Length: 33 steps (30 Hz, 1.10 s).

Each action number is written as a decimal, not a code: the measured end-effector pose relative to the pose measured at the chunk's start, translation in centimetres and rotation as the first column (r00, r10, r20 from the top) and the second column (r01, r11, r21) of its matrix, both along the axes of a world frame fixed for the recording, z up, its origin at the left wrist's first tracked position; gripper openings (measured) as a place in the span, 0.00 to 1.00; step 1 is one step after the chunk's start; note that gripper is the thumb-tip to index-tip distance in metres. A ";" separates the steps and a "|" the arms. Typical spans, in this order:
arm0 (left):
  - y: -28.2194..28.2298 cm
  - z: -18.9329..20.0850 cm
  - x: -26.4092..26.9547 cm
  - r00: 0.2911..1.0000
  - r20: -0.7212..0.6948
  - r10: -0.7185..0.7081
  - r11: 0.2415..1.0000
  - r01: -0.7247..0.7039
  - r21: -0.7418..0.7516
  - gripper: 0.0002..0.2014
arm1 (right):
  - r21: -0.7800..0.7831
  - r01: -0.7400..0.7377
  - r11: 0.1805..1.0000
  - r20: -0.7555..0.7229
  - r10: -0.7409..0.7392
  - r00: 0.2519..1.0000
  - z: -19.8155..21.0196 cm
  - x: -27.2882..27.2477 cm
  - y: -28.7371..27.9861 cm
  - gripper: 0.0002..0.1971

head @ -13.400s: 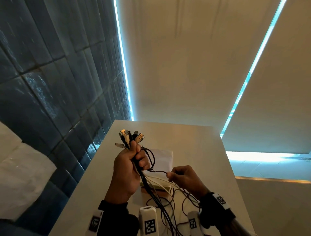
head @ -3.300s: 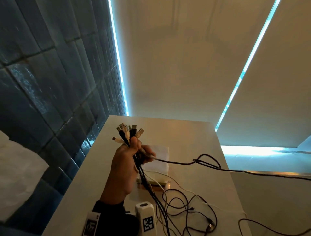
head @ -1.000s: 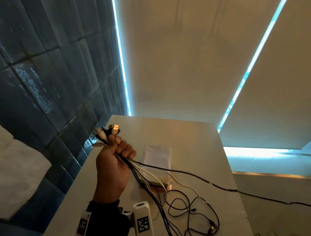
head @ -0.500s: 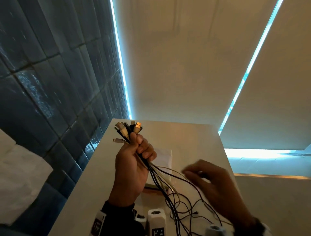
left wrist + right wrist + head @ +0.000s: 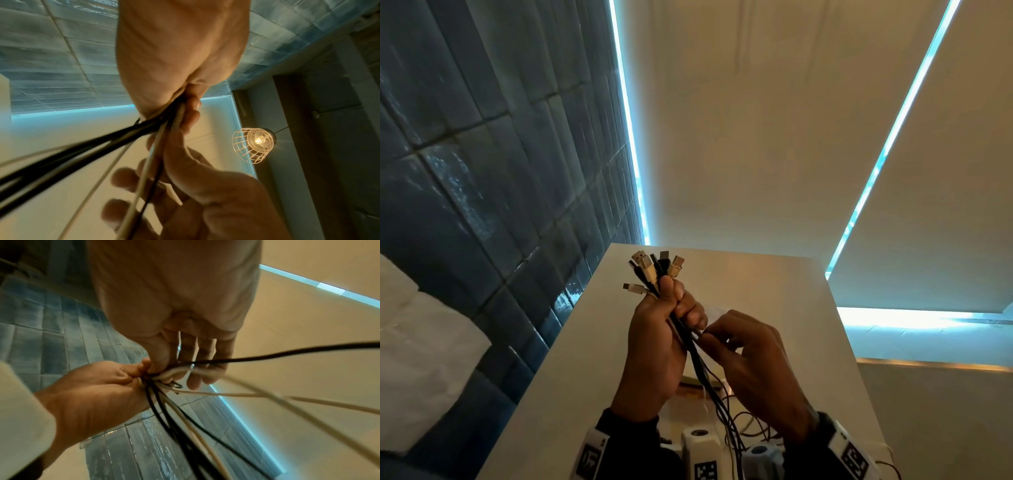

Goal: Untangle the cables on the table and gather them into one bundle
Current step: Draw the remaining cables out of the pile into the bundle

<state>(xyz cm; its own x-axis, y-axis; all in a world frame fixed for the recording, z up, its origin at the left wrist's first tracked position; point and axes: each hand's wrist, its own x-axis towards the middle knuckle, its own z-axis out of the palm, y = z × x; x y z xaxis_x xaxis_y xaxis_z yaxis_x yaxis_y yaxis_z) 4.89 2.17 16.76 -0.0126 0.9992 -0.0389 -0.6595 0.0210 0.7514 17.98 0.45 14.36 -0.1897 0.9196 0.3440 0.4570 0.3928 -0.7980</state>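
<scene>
- Above the near half of the white table (image 5: 774, 284), we grip the cable bundle (image 5: 690, 346) in our left hand (image 5: 654, 346), fist clenched round it, the plug ends (image 5: 655, 265) fanned out upward past the thumb.
- From that fist the bundle's long axis runs down and toward us; the strands leave the heel of the hand and trail to the loose loops (image 5: 746, 421) lying on the table by our wrists.
- Just beside it, our right hand (image 5: 753, 366) sits on the right of the bundle and slightly lower, fingertips touching the strands right under the left fist.
- Seen from the right wrist, thumb and forefinger (image 5: 158, 353) pinch at a white strand (image 5: 176, 371) where the cables (image 5: 168, 415) leave the left hand (image 5: 98, 395); the other fingers hang loosely spread.
- We judge the right hand the nearer one to the free lengths, so a pull would run down along the axis, away from the left fist.
- From the left wrist, black and pale strands (image 5: 86, 146) cross the right palm (image 5: 205, 194); which single one is pinched we cannot tell there.
</scene>
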 end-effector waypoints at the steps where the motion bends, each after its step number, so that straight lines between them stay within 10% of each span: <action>1: 0.0 -0.1 0.0 1.000 -0.009 -0.005 1.000 0.005 0.002 0.14 | 0.022 0.016 1.000 0.019 -0.017 1.000 0.0 0.3 0.1 0.06; 19: 0.9 -0.4 -3.4 0.997 -0.069 -0.033 0.998 0.036 0.043 0.15 | -0.049 0.446 0.894 0.138 -0.436 0.889 -0.4 13.8 -0.5 0.12; 26: 1.0 -0.4 -4.6 0.990 -0.136 -0.049 0.999 0.047 -0.020 0.16 | -0.132 0.733 0.667 0.081 -0.730 0.679 -1.9 22.0 -3.3 0.22; 33: 0.7 0.4 -3.8 0.982 0.147 -0.115 0.993 0.108 0.054 0.15 | -0.490 0.383 0.783 0.608 -0.008 0.794 -3.8 24.9 -4.7 0.46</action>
<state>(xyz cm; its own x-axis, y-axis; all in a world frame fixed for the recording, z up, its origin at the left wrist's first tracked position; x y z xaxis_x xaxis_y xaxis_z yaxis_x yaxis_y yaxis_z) 1.10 2.85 17.15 0.1012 0.9948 0.0141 -0.7600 0.0682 0.6464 42.86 -4.25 10.54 0.0393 0.9354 -0.3515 0.8903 -0.1926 -0.4127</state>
